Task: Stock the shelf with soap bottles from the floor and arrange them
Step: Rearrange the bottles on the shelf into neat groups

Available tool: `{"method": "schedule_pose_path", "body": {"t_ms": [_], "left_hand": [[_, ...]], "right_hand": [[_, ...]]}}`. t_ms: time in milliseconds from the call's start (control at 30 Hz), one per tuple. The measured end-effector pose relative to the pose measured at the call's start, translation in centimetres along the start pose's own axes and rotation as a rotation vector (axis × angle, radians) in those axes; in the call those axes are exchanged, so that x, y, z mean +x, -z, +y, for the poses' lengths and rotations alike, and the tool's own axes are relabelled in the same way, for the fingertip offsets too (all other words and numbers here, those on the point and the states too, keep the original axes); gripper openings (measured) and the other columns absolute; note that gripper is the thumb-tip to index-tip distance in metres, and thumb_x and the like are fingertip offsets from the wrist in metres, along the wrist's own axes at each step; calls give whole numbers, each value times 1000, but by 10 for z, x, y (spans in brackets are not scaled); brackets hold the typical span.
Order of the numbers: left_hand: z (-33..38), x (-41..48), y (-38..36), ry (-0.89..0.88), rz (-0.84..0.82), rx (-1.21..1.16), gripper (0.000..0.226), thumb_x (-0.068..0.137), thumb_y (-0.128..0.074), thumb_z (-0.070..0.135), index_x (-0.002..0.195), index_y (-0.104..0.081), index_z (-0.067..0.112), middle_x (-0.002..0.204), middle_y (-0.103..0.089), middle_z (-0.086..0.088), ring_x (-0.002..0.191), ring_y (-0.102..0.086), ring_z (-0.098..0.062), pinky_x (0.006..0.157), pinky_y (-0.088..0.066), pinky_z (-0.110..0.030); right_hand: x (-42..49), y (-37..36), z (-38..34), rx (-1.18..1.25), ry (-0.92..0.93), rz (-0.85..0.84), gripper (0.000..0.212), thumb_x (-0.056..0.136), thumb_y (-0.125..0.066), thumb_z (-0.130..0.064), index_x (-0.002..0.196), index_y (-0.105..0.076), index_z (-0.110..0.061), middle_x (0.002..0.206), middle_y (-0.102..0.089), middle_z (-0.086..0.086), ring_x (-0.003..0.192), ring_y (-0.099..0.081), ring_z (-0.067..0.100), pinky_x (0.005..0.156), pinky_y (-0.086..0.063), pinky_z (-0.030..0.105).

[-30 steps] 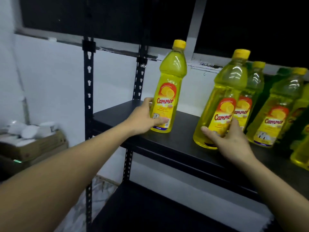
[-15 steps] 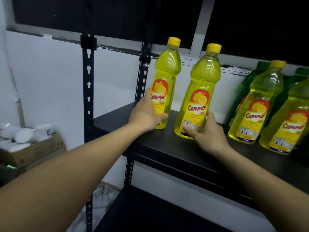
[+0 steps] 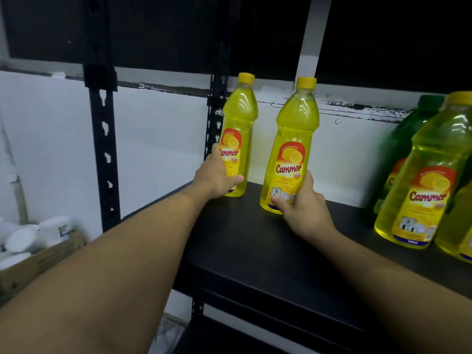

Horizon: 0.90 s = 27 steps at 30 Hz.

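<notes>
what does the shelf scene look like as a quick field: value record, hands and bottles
surface: matte black shelf board
left grip: left hand holds the leftmost yellow-capped plastic bottle of yellow soap low on its label
right grip: right hand holds the second yellow soap bottle near its base
both bottles: upright, apart, labels visible
right edge: more yellow bottles and a dark green plastic bottle behind
off shelf: brown cardboard box of white items, lower left
</notes>
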<state>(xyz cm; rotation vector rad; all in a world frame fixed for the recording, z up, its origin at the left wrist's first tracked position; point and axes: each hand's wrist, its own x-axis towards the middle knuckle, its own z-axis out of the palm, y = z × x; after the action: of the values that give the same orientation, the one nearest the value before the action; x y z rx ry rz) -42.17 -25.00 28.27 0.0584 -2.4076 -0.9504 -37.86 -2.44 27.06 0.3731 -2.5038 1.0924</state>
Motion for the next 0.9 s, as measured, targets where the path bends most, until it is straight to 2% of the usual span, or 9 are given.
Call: {"method": "schedule_pose_path", "body": {"t_ms": [200,567,800,900], "left_hand": [[-16,36,-17,1,4,36,104,78,-79,49,153,-13,19,140,-47,-8,122,-54,-31,101,-47,-52],[-36,42,-29,-133,62,-23,101,79,-72,63,154,-14,26,126,-60,-1,111,-60,-24,97,-50,-47],[-36,41,-27,-102,6,-62,115,69,-82,53,155,-8,33,127,-60,1,111,-61,-23,99,-51,-47],[-36,42,-28,-108,-3,-72,113,70,-84,46,155,-10,30,127,-59,0,111,-61,-23,98,-51,-46]], "right_hand": [[37,-16,9,4,9,14,80,88,-73,-39,149,-25,-23,136,-57,3,118,-59,25,96,-50,41],[65,-30,19,0,45,63,82,83,-76,-44,147,-28,-27,136,-55,-3,120,-57,21,97,-50,42],[75,-35,23,-19,43,89,84,82,-76,-48,146,-28,-27,136,-55,-1,120,-57,21,98,-52,45],[78,-36,24,-22,35,80,85,81,-75,-51,147,-29,-26,136,-55,0,121,-58,22,99,-52,48]]}}
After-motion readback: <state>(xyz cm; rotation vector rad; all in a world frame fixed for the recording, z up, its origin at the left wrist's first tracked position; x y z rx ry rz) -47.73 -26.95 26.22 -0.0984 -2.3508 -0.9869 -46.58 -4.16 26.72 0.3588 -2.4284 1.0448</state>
